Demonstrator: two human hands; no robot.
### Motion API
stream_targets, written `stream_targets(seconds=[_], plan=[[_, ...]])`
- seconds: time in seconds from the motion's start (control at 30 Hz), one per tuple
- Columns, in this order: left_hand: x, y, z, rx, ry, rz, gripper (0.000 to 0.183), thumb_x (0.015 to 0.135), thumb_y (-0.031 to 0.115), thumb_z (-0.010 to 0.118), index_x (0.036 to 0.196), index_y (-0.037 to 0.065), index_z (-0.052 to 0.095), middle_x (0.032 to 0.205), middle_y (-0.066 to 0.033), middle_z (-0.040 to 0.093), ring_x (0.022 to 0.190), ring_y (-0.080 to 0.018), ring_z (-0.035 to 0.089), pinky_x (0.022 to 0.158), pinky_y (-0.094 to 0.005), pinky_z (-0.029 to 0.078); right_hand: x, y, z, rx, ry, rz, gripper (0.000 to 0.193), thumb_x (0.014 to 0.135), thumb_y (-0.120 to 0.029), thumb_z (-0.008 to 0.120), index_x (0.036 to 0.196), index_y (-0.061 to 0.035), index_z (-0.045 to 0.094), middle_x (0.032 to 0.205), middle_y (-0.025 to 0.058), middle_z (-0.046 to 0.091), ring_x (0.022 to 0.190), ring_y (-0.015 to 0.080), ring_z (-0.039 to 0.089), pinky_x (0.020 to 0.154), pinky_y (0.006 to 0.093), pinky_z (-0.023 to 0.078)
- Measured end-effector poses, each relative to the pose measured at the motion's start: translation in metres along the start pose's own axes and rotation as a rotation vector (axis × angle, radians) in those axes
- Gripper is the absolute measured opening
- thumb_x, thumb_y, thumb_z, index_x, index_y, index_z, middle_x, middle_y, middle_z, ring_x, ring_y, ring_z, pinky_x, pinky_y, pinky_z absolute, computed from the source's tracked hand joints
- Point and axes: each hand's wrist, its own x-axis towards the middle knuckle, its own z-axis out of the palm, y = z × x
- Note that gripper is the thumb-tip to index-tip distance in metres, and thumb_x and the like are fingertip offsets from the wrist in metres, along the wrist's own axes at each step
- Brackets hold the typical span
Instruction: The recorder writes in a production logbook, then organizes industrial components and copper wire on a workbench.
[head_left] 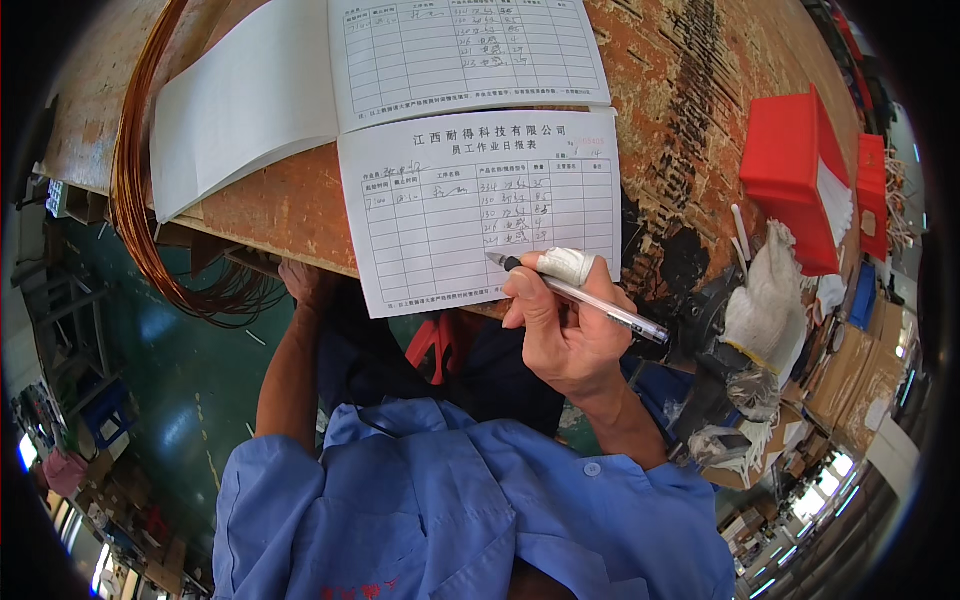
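Observation:
My right hand (575, 330) is closed round a slim clear-barrelled pen (642, 325), with its tip at the lower rows of a printed form sheet (420, 275). White tape (566, 265) wraps its index finger. Handwritten entries fill several of the sheet's rows. Above lies a second form page (540, 80), also written on, and a blank white page (245, 110) curls up at the left. My left hand (303, 282) is at the table's front edge, below the sheet's left side; its fingers are mostly hidden there.
A worn wooden table (660, 60) carries the papers. A coil of copper-coloured wire (135, 180) hangs over its left edge. At the right are a red bin (790, 180), a whitish work glove (765, 300) and a dark tool-like object (705, 320). A red stool (440, 345) shows below.

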Motion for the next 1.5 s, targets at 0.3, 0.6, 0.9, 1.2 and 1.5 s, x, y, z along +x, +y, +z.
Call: stream_targets(seconds=[0.3,0.6,0.9,1.2,1.5], plan=[[-0.001,-0.004,-0.003,0.214,-0.138,0.036,0.073,0.087,0.057,0.07,0.144,0.014,0.056,0.144,-0.0115,0.058,0.137,-0.0365,0.047,0.108,-0.0521,0.039,-0.004,-0.002,0.001,0.085,0.045,0.059,0.015,0.101,-0.003,0.066,0.107,0.0092,0.059,0.079,0.013,0.069,0.059,0.0109,0.066,0.052,0.0231,0.057],[0.004,0.0,-0.015,0.158,-0.27,-0.047,0.073,0.088,0.057,0.069,0.146,0.016,0.054,0.146,-0.0101,0.056,0.139,-0.0356,0.045,0.11,-0.0519,0.037,-0.001,0.0,-0.001,0.136,0.122,0.069,0.018,0.097,-0.005,0.073,0.097,0.0097,0.062,0.079,0.0121,0.072,0.058,0.0107,0.07,0.049,0.022,0.056],[0.005,-0.001,-0.01,0.111,-0.257,-0.024,0.072,0.09,0.055,0.067,0.148,0.015,0.053,0.148,-0.0115,0.054,0.139,-0.0357,0.045,0.111,-0.0523,0.036,-0.003,0.003,-0.006,0.087,0.028,0.057,0.016,0.101,-0.002,0.066,0.111,0.0085,0.059,0.081,0.0133,0.07,0.06,0.0103,0.066,0.054,0.0216,0.057],[0.011,0.007,-0.018,0.134,-0.308,-0.033,0.072,0.09,0.055,0.066,0.148,0.014,0.053,0.148,-0.013,0.054,0.138,-0.036,0.046,0.111,-0.0514,0.037,-0.004,0.004,-0.006,0.07,0.02,0.045,0.015,0.1,-0.001,0.067,0.109,0.0086,0.06,0.08,0.0134,0.07,0.059,0.0112,0.066,0.053,0.0216,0.056],[0.008,-0.005,-0.004,0.035,-0.276,-0.043,0.075,0.09,0.058,0.066,0.148,0.015,0.051,0.146,-0.0127,0.055,0.135,-0.036,0.048,0.109,-0.0523,0.038,-0.003,0.005,-0.006,0.004,-0.011,0.023,0.015,0.1,-0.003,0.068,0.106,0.0097,0.061,0.079,0.0125,0.071,0.06,0.0114,0.068,0.053,0.0223,0.057]])
